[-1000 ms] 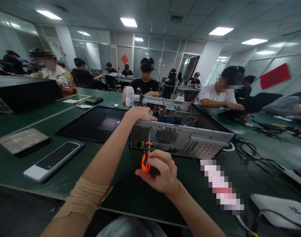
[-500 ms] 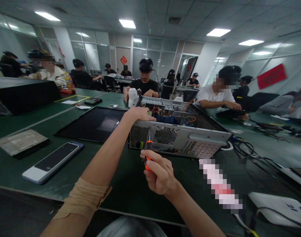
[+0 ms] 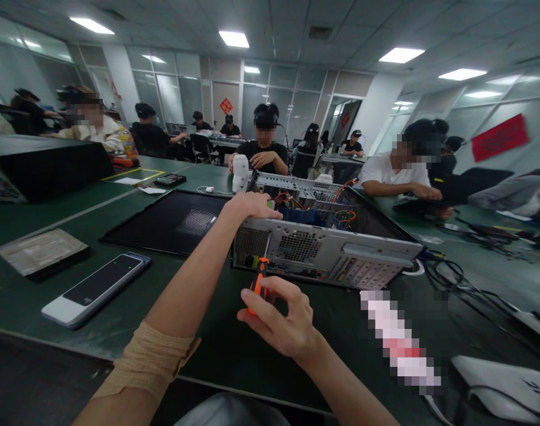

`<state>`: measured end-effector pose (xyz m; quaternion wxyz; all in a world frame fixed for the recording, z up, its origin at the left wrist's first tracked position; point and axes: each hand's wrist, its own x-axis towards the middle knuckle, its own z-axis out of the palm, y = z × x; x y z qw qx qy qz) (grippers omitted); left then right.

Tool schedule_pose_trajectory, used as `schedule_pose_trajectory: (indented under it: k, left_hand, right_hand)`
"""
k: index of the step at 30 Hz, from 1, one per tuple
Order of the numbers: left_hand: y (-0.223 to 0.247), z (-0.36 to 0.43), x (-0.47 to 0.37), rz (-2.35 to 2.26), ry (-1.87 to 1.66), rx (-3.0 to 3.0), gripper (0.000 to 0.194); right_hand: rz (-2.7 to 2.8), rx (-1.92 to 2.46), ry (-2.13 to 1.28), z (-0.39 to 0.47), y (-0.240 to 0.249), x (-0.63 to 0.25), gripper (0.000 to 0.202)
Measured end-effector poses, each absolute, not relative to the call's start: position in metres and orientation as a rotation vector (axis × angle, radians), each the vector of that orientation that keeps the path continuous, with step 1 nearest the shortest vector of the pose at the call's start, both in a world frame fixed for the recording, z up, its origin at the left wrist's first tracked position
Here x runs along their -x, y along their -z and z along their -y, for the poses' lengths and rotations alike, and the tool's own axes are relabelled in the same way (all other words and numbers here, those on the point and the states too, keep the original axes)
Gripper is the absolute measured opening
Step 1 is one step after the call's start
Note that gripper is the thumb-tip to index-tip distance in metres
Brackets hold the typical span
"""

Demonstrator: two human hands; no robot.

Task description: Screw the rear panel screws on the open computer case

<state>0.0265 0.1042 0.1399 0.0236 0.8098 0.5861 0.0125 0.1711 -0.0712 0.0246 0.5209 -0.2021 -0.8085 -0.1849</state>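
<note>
An open computer case [image 3: 325, 251] lies on the green table, its vented rear panel facing me and coloured wires showing inside. My left hand [image 3: 254, 207] rests over the case's left rear corner, fingers curled over the top edge by a green-lit part; what it grips there is partly hidden. My right hand [image 3: 281, 313] holds an orange and black screwdriver [image 3: 258, 284] between thumb and fingers in front of the panel. The screwdriver's shaft points up at the left part of the panel; whether its tip touches a screw is too small to tell.
Left of the case lie a black side panel [image 3: 163, 222], a phone-like device [image 3: 96, 290] and a flat metal drive [image 3: 43, 251]. A white camera-like device [image 3: 240, 173] stands behind. Cables [image 3: 465, 275] and a white box [image 3: 503, 384] lie right. People sit across the table.
My right hand has shifted slightly left and down, its fingers looser around the screwdriver, whose handle now tilts more. My left hand stays on the case corner. The view has shifted slightly.
</note>
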Motion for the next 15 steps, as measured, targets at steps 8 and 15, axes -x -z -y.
schedule_pose_trajectory:
  k: [8,15]
  left_hand:
    - [-0.139,-0.105,-0.027,-1.834,-0.046,-2.489,0.084]
    - [-0.138,-0.106,-0.026,-1.817,-0.073,-2.491,0.09]
  right_hand:
    - [1.939,0.442,0.403,0.07,-0.023,-0.175,0.034]
    - [2.039,0.393,0.3,0.074,-0.03,-0.178,0.032]
